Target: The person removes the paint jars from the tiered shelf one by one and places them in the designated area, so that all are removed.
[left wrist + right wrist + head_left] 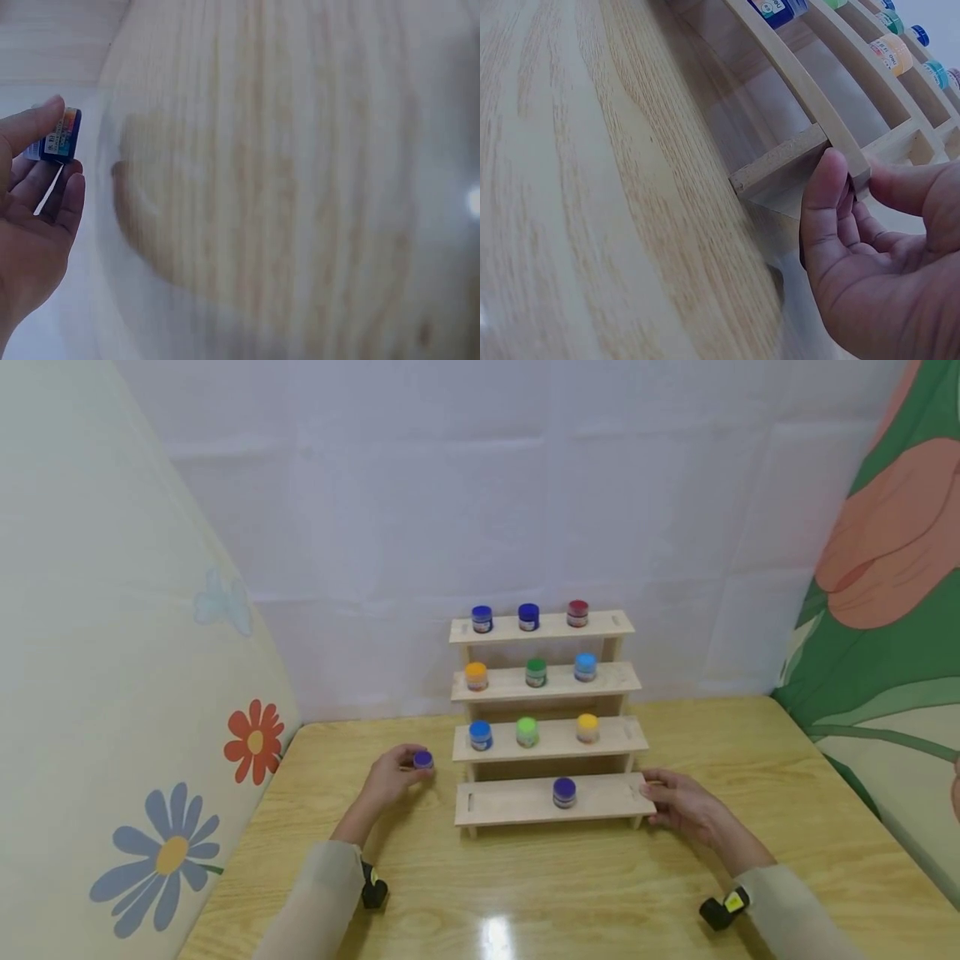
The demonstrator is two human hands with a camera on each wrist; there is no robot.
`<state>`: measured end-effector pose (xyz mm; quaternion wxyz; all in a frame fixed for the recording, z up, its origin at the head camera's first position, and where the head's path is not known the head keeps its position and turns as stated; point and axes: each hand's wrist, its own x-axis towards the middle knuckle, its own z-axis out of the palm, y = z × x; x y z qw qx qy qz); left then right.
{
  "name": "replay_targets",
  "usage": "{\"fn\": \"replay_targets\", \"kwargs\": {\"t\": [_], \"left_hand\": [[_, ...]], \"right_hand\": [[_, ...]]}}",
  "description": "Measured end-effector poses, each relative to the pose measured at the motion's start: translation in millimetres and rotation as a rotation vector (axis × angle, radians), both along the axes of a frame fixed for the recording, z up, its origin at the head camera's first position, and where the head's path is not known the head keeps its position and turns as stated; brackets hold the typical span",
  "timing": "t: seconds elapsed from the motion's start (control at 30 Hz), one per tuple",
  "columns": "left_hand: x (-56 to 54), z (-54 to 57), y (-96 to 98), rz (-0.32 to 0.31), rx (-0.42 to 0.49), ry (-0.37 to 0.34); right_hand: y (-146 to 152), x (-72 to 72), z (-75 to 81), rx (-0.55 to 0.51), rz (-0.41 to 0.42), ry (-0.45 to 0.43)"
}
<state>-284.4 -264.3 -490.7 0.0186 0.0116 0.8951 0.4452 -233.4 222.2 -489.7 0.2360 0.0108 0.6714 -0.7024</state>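
My left hand (392, 778) pinches a small paint jar with a purple lid (423, 761), left of a wooden tiered rack (510, 802). In the left wrist view, thumb and fingers hold this dark jar (63, 136) by its labelled side. At the rack's right end, my right hand (686, 808) grips the corner of the lowest shelf. The right wrist view shows that thumb above the shelf end (859, 176) and the fingers beneath. Another purple-lidded jar (564, 792) stands right of the middle on the lowest shelf.
Three jars stand on each upper shelf, among them a red-lidded jar (577, 613), a green jar (536, 672) and a yellow-orange jar (587, 728). The rack stands on a wood-grain table (540, 893). A white cloth (375, 527) hangs behind, with flower-printed panels (172, 856) at the sides.
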Motion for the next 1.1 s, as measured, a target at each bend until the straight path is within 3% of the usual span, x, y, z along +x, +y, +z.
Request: {"fn": "replay_targets", "kwargs": {"t": [0.37, 0.6, 0.9, 1.1], "left_hand": [[-4.9, -7.5, 0.2, -0.004, -0.059, 0.007], [-7.4, -9.7, -0.1, -0.009, -0.031, -0.007], [-7.0, -2.7, -1.2, -0.015, -0.002, -0.050], [1.0, 5.0, -3.2, 0.022, 0.045, -0.052]], "right_hand": [[-1, 0.9, -1.1, 0.019, -0.014, -0.011], [1, -0.8, -1.9, -0.012, -0.016, -0.012], [2, -2.8, -1.7, -0.063, -0.001, -0.017], [2, -2.3, -1.5, -0.066, 0.002, -0.025]]}}
